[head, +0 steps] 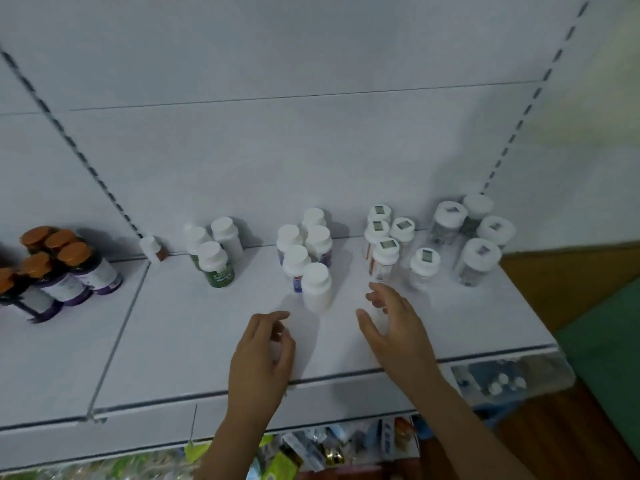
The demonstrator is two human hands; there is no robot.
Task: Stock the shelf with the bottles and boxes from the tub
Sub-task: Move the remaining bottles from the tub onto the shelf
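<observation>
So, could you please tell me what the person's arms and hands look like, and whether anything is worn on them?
Both forearms are bare as far as the picture shows: no sleeves, gloves, watch or bracelets. The left hand and right hand show no rings; the picture is too soft to judge finer marks.

No legible text; labels on bottles (316,285) and lid stickers (387,244) too blurred.

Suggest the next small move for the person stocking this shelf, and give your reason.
Probably draw both hands back toward the tub for another bottle. The left hand and right hand hover empty, fingers relaxed, above the shelf, just short of the front white-capped bottle, which stands upright.
</observation>
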